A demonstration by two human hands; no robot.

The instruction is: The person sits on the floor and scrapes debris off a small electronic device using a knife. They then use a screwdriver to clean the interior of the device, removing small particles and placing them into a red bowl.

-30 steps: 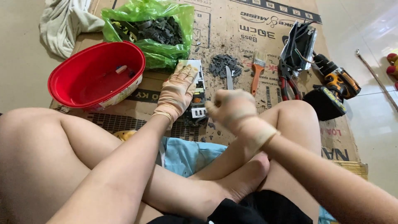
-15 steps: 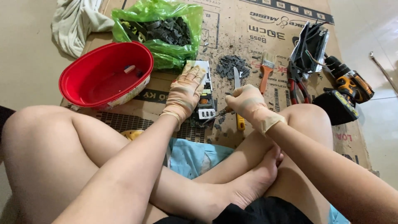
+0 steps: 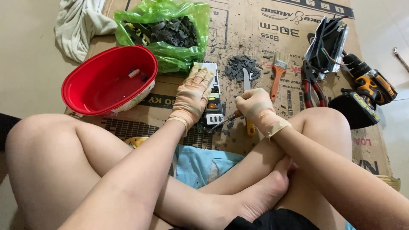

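Since a moment ago our right hand (image 3: 255, 106) has dropped from mid-air to the circuit board (image 3: 213, 102), fingers closed on a small metal tool (image 3: 223, 120) whose tip meets the board's near edge. Our left hand (image 3: 192, 96), fingers spread, presses the board flat; its long axis runs away from us. A slip could jab the left hand. Right of the hands lie a knife (image 3: 247, 91), brush (image 3: 277, 70) and pliers (image 3: 311, 83).

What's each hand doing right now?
Left hand: open, pressed flat on the circuit board.
Right hand: closed around a thin metal tool, its tip at the board.
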